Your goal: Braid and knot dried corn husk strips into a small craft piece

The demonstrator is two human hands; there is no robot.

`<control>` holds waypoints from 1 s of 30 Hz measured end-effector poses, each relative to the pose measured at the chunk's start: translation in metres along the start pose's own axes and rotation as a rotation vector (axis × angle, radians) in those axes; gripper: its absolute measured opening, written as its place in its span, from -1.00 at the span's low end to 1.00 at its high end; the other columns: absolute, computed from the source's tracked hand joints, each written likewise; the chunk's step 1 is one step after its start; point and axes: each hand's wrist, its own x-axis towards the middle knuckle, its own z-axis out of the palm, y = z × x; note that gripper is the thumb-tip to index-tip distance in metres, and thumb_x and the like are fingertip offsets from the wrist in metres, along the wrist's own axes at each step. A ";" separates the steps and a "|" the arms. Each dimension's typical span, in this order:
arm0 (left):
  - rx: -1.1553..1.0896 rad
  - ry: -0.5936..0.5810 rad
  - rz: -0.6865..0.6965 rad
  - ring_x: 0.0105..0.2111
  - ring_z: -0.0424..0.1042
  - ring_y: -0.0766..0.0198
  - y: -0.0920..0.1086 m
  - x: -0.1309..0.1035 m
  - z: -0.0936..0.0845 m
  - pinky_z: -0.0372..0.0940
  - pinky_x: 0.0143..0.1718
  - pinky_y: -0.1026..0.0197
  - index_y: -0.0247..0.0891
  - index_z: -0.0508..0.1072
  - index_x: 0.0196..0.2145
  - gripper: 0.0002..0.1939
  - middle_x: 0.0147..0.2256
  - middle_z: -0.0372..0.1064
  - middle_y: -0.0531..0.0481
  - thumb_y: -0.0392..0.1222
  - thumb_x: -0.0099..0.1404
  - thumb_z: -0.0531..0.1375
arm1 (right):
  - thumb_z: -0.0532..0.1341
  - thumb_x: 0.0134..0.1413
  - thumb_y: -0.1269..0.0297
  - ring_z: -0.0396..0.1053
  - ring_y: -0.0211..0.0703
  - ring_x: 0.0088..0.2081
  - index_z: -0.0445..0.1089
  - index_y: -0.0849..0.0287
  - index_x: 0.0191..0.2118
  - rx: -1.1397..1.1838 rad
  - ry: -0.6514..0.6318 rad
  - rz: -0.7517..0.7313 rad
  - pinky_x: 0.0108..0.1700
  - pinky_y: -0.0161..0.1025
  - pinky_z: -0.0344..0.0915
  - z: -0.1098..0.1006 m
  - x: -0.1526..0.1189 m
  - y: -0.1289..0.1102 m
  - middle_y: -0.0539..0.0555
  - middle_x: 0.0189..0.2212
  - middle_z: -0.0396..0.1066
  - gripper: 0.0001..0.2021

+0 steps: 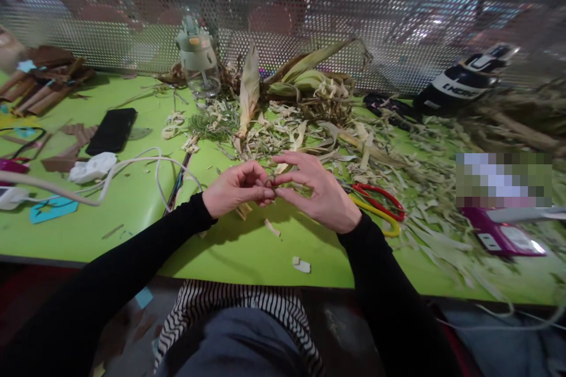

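Observation:
Over the front middle of the green table (pixel 247 256), my two hands meet with their fingertips close together. My left hand (pixel 241 188) is closed in a pinch, thumb against the curled index finger. My right hand (pixel 318 191) pinches at the same spot from the other side, its index finger raised. Whatever is between the fingertips is tiny and too hidden to name. Scissors with red and yellow handles (pixel 384 199) lie beside my right wrist. Just behind the hands spread shredded husk strips (pixel 265 129), and an upright pale corn husk (pixel 250 88) stands among them.
A clear bottle with a green lid (pixel 194 50) and a tilted black bottle (pixel 455 85) stand by the perforated metal screen (pixel 309 6). Leftward lie a black phone (pixel 112 131), a white cable (pixel 132 159) and brown rolls (pixel 48 85). A purple packet (pixel 499 232) lies right.

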 end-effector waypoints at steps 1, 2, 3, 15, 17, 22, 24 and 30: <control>0.004 -0.001 0.000 -0.50 0.43 0.45 0.000 0.000 0.000 0.36 -0.44 0.36 -0.34 0.29 -0.41 -0.71 -0.51 0.39 0.11 -0.22 0.05 0.36 | 0.21 0.09 0.30 0.21 0.01 0.16 0.48 0.14 -0.33 0.002 0.007 -0.008 0.18 0.16 0.08 0.001 0.000 0.001 0.14 0.01 0.40 -0.90; 0.011 -0.001 -0.001 -0.50 0.43 0.44 0.000 0.000 -0.001 0.36 -0.44 0.36 -0.34 0.28 -0.41 -0.70 -0.51 0.39 0.10 -0.22 0.05 0.36 | 0.21 0.09 0.30 0.21 0.00 0.16 0.48 0.13 -0.34 0.003 0.016 -0.015 0.19 0.16 0.08 0.001 0.000 0.001 0.12 0.00 0.41 -0.90; 0.021 -0.002 -0.002 -0.50 0.43 0.44 0.001 0.000 -0.001 0.37 -0.44 0.35 -0.34 0.28 -0.42 -0.69 -0.51 0.39 0.10 -0.22 0.05 0.36 | 0.22 0.08 0.31 0.22 -0.01 0.16 0.48 0.12 -0.36 0.005 0.026 -0.021 0.18 0.16 0.09 0.001 0.000 0.001 0.11 -0.01 0.42 -0.91; 0.108 -0.009 -0.002 -0.50 0.44 0.43 0.002 -0.001 -0.003 0.39 -0.41 0.32 -0.32 0.26 -0.43 -0.70 -0.51 0.41 0.09 -0.22 0.07 0.35 | 0.20 0.10 0.32 0.32 -0.03 0.07 0.45 0.10 -0.33 0.048 0.075 -0.045 0.12 0.10 0.19 0.004 0.000 -0.003 0.10 -0.10 0.48 -0.92; 0.110 -0.003 0.000 -0.50 0.44 0.42 0.002 -0.001 -0.003 0.39 -0.41 0.32 -0.32 0.26 -0.42 -0.70 -0.51 0.41 0.09 -0.22 0.07 0.35 | 0.19 0.11 0.33 0.31 -0.02 0.08 0.43 0.11 -0.36 0.040 0.069 -0.043 0.13 0.12 0.17 0.004 0.000 -0.002 0.11 -0.11 0.49 -0.92; 0.094 0.022 0.008 -0.46 0.46 0.42 0.002 -0.002 -0.003 0.39 -0.37 0.31 -0.33 0.27 -0.45 -0.71 -0.49 0.43 0.07 -0.24 0.06 0.35 | 0.11 0.18 0.34 0.30 -0.04 0.07 0.35 0.16 -0.31 0.071 0.041 0.015 0.10 0.07 0.18 0.006 -0.001 -0.003 0.17 -0.05 0.43 -0.91; 0.086 0.030 0.013 -0.46 0.46 0.42 0.002 -0.002 -0.003 0.39 -0.37 0.31 -0.33 0.26 -0.46 -0.70 -0.48 0.44 0.06 -0.24 0.04 0.36 | 0.10 0.20 0.33 0.30 -0.04 0.06 0.33 0.16 -0.31 0.094 0.037 0.048 0.09 0.06 0.19 0.005 -0.001 -0.004 0.17 -0.04 0.42 -0.90; 0.090 0.040 0.004 -0.47 0.46 0.43 -0.001 0.000 -0.004 0.39 -0.38 0.31 -0.34 0.25 -0.48 -0.68 -0.47 0.44 0.07 -0.25 0.03 0.37 | 0.15 0.16 0.27 0.31 -0.02 0.05 0.34 0.15 -0.28 0.052 0.046 0.064 0.07 0.09 0.20 0.005 -0.001 -0.004 0.18 0.00 0.40 -0.91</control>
